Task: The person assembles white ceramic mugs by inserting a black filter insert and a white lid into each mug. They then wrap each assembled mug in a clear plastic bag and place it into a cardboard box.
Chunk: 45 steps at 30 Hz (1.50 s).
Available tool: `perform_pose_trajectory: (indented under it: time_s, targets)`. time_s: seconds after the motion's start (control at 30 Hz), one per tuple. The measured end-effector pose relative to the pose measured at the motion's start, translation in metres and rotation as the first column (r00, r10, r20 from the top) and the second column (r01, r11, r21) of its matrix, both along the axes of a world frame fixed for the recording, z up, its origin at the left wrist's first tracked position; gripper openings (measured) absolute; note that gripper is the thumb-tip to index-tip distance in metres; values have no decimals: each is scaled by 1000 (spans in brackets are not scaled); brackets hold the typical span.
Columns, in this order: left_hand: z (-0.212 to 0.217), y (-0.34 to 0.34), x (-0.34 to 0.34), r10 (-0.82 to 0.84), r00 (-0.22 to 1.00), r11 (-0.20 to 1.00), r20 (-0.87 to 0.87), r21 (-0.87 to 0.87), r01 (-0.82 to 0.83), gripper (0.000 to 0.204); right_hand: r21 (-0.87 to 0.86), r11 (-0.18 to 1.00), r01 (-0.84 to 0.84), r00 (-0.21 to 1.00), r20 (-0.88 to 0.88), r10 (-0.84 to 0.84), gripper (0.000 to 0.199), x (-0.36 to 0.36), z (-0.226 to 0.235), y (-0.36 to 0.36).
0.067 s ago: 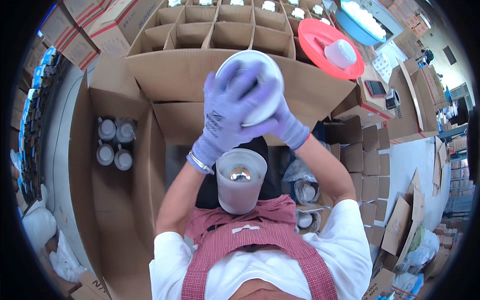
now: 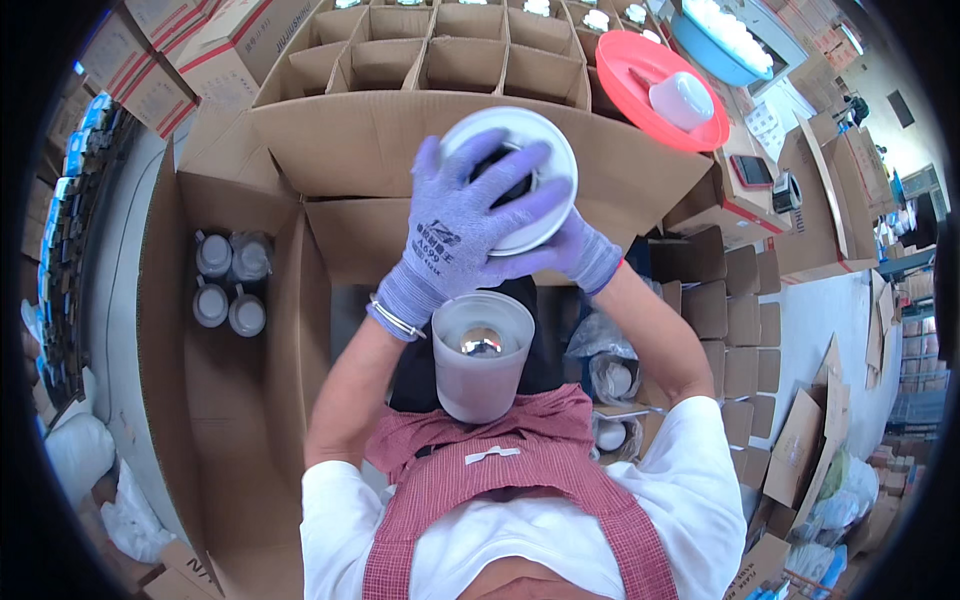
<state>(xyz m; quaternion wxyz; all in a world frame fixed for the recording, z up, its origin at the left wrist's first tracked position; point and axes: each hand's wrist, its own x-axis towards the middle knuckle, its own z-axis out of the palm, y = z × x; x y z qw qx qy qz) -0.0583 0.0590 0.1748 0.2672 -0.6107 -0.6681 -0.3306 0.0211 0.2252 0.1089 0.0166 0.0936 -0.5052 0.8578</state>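
A white round lid-like piece [image 2: 552,140] with a dark centre is held up in front of me, over the near flap of a carton. My left hand [image 2: 455,205], in a purple glove, lies across its face with the fingers spread and bent onto it. From the right side and beneath, my right hand [image 2: 583,245], gloved alike, grips the same piece; most of its fingers are hidden. Below the hands, a frosted container [image 2: 482,385] stands upright at my lap, with a shiny silver dome inside it.
A divided carton [image 2: 465,65] lies ahead, pieces in its far cells. On its right corner rests a red basin [image 2: 640,85] holding a white cup [image 2: 682,100]. The tall carton [image 2: 235,440] at left contains several white mugs [image 2: 213,256]. Cardboard dividers [image 2: 705,310] and bagged pieces [image 2: 612,378] are at right.
The white round piece has shifted slightly to the right and down. My left hand's fingers have moved across its face, baring more of the dark centre. The frosted container stays at my lap.
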Motion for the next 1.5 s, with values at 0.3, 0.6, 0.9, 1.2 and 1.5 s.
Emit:
perform_pose_trajectory:
  time_s: [0.3,0.6,0.9,1.2,1.5]
  targets:
    - [-71,-33,9,-341,-9,920,940,335,202,68,404,914,-46,836,517,-187,79,4,37,-21]
    - [-45,-31,21,-560,-350,815,751,575,-71,62,615,-178,768,625,-781,-3,58,13,52,-17]
    - [-48,-34,28,-315,240,948,918,317,33,68,760,570,312,919,-90,-384,70,18,54,-38]
    - [-75,-60,-11,-466,755,826,461,-80,558,67,485,687,-542,755,640,143,35,35,-5,13]
    - [-103,-57,3,-431,498,620,753,-154,770,58,815,548,191,974,-89,-207,36,66,-48,-49]
